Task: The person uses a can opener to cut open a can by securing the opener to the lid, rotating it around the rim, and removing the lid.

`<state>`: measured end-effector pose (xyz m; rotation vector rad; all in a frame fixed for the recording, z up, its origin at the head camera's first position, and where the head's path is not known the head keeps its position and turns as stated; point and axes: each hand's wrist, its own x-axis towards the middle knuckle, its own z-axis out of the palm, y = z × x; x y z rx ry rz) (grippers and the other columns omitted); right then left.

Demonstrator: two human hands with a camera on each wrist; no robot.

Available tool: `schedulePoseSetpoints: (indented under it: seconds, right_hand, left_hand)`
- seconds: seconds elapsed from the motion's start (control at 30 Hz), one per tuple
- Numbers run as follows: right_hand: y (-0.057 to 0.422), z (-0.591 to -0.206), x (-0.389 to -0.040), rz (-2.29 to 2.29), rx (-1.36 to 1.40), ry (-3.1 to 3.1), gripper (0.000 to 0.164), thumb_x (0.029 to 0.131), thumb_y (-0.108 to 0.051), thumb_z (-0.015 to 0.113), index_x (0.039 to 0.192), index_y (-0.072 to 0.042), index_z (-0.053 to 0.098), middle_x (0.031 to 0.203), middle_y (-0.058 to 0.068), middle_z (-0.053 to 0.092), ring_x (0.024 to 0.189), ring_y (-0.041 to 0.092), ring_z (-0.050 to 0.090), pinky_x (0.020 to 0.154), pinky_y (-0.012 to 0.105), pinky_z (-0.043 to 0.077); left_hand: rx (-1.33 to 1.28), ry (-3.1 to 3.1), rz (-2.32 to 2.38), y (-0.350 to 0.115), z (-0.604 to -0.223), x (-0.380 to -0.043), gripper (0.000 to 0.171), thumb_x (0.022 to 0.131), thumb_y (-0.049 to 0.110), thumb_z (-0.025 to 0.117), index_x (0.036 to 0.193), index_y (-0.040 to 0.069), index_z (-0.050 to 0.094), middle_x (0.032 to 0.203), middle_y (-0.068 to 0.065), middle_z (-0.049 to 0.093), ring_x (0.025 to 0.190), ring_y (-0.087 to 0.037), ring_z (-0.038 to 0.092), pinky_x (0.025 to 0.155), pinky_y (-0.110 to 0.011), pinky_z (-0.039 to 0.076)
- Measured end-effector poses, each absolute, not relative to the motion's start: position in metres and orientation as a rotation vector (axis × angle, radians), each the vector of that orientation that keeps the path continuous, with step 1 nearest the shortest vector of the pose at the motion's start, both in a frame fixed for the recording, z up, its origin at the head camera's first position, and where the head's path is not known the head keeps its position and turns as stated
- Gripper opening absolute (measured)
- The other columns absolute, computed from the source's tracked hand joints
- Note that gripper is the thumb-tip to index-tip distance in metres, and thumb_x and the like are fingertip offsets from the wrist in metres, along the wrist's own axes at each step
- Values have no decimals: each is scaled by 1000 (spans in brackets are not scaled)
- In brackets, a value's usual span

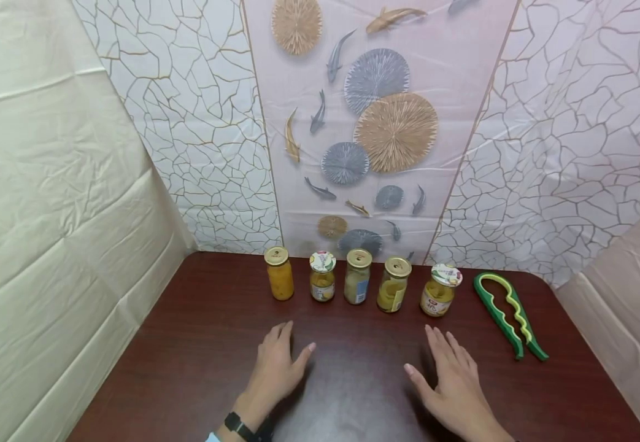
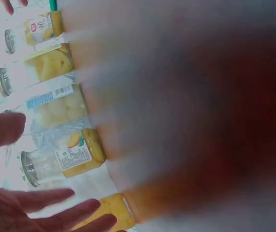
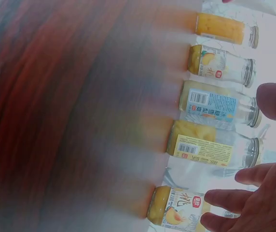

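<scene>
In the head view my left hand (image 1: 275, 367) is over the table's left half, fingers relaxed, thumb apart, holding nothing. My right hand (image 1: 451, 382) lies to the right in much the same way, also with nothing in it. Beyond them several lidded glass jars of fruit stand upright in a row. From the left come a jar of orange fruit (image 1: 281, 279), a white-lidded jar (image 1: 322, 285), a pale fruit jar (image 1: 357, 283), a gold-lidded jar of yellow fruit (image 1: 393, 288) and a white-lidded peach jar (image 1: 437, 297), closest to the right fingertips.
A green jar opener (image 1: 510, 316) with a wavy yellow inner edge lies right of the jars. The dark red-brown table (image 1: 347, 393) has a patterned cloth (image 1: 215, 135) hanging behind it. Pale fabric (image 1: 65, 245) drapes at both sides.
</scene>
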<state>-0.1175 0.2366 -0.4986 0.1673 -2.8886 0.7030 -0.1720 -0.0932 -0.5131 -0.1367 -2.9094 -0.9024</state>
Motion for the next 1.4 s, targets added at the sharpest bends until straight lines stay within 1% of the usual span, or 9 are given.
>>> schedulePoseSetpoints:
  seconds: [0.23,0.3,0.4,0.6,0.83,0.9,1.0,1.23,1.4]
  right_hand:
    - [237,-494,-114,697,154,-2886,86,97,-53,63,157,-1,32,155,36,36,143,56,25,106,75,22]
    - [237,-494,-113,698,154,-2885,86,98,-53,63,157,0,32,154,37,37,143,57,25,105,75,22]
    - [238,-494,-110,703,149,-2892,85,98,-53,62,157,0,32,154,38,37,143,57,25,105,75,22]
    - [242,-494,-107,715,129,-2897,86,98,-55,62,158,-1,30,154,37,36,143,57,25,105,75,21]
    - [245,-493,-103,711,94,-2908,87,98,-57,60,158,-1,31,153,37,39,142,56,26,104,76,21]
    - [245,-494,-103,707,88,-2918,87,97,-59,60,157,-2,32,152,37,40,141,56,28,104,76,22]
    - [246,-496,-102,690,94,-2925,87,97,-59,61,156,-1,34,151,37,42,141,56,29,104,76,23]
    - [249,-500,-99,633,109,-2913,80,98,-54,61,150,4,42,147,39,44,139,58,30,107,76,24]
    - [251,-503,-101,668,89,-2946,79,99,-56,58,148,5,45,147,39,45,139,60,30,107,77,23]
  left_hand:
    - [68,-2823,-909,-99,-513,-203,81,96,48,67,147,-11,43,140,-32,53,128,-45,53,104,-59,48]
    - [119,-2805,-932,-104,-512,-216,86,96,47,68,149,-13,37,142,-36,51,129,-47,52,105,-59,47]
    - [175,-2795,-1012,-110,-509,-233,95,96,47,68,153,-16,25,147,-40,43,134,-51,45,109,-62,41]
    - [297,-2736,-1253,-115,-501,-262,106,93,45,73,158,-11,11,157,-43,25,143,-54,30,116,-64,30]
    - [440,-2656,-1420,-112,-502,-283,112,90,41,78,161,-2,3,161,-39,20,144,-53,28,117,-67,26]
    - [449,-2619,-1453,-111,-504,-287,111,89,40,79,161,-1,5,161,-36,22,145,-52,29,116,-67,27]
    - [417,-2538,-1507,-110,-508,-293,106,88,37,82,160,0,14,158,-32,32,143,-48,35,115,-65,31]
    - [348,-2412,-1560,-106,-521,-308,80,89,25,81,152,5,35,145,-21,50,132,-38,49,112,-60,39]
    - [324,-2400,-1561,-103,-525,-310,61,91,24,80,140,8,45,133,-17,60,122,-36,57,106,-57,45]
